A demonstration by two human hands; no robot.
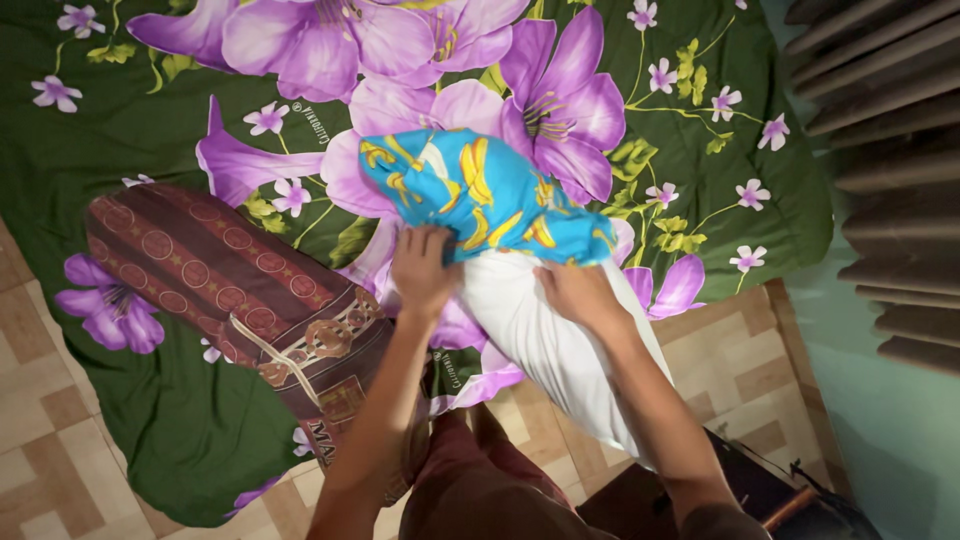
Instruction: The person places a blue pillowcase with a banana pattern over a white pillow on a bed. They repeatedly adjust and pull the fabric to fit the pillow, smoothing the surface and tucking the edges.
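Matt cloth pillowcase (470, 195), smooth white pillow (545, 320)

Bare forearms, maroon trousers (470, 490)

Taking the white pillow (560, 340) as landmark: its far end is capped by the blue pillowcase with yellow banana print (470, 195), and both hands press at that seam, the left hand (422, 270) and right hand (575, 293), blocking the middle. Just left of the pillow lies a dark red patterned bolster tied with cord (230, 290), closing that side. Beyond and to the right of the pillow, the green sheet with purple flowers (700, 120) lies open.
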